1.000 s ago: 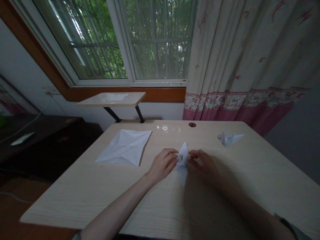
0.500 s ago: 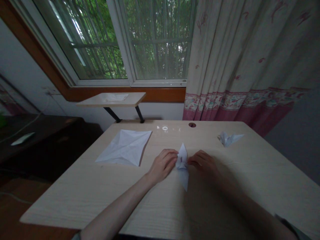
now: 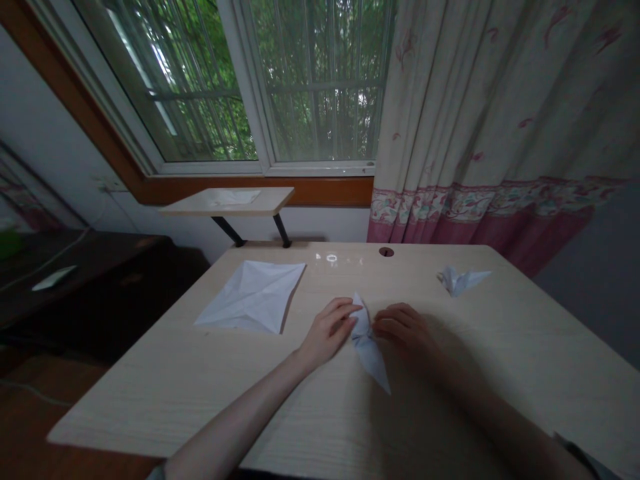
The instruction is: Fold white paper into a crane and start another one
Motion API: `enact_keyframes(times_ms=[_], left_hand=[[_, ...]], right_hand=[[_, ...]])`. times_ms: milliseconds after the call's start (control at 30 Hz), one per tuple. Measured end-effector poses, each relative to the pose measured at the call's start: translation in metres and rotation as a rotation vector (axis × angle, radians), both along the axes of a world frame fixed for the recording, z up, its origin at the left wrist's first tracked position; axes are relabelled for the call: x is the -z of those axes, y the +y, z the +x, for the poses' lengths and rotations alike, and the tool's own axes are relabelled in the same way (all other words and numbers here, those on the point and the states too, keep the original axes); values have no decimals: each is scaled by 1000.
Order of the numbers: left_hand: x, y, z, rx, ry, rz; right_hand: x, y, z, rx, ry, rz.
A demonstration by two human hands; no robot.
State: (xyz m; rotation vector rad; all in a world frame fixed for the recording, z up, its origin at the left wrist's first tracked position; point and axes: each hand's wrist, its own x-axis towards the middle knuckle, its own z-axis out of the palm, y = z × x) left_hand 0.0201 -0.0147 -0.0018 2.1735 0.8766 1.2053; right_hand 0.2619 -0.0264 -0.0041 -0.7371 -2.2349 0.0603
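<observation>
Room: barred window (image 3: 320, 80) with green foliage behind it; patterned curtain (image 3: 480, 113) to its right, pink band along the hem.

Bench: pale wood-grain bench (image 3: 150, 393), far edge under the window; round cable hole (image 3: 386, 252) near the far edge, mid-span.

Beyond bench: small pale shelf (image 3: 227, 201) on black struts, just past the far edge. Dark wood cabinet (image 3: 90, 280) off the left edge, white slip of paper (image 3: 54, 278) lying on top.

Creased sheet: white paper square (image 3: 253, 297) flat on the left half of the bench, set corner-on, fold lines showing. Probably parked there to stay flat and out of the hands' way.

Finished-looking piece: small folded paper bird (image 3: 463, 280) near the far right corner, well apart from the hands.

Work piece: narrow folded paper form (image 3: 367, 340) at bench centre, between the hands, one point toward the far edge, the other toward the near right.

Left hand (image 3: 327, 330): fingers extended, tips at the paper's left side.

Right hand (image 3: 403, 330): in shadow, fingers curled, at the paper's right side.

Grip: neither hand clenched - both loose; cannot tell if either is actually pinching the paper. Flanking it like this likely steadies the form against the bench.
</observation>
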Motion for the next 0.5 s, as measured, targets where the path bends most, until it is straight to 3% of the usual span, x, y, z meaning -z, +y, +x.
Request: enact_keyframes(times_ms=[300, 500], left_hand=[[4, 7, 2, -244, -207, -162], [13, 13, 4, -344, -443, -377]], right_hand=[[19, 2, -6, 218, 225, -211], [18, 8, -5, 214, 168, -412]])
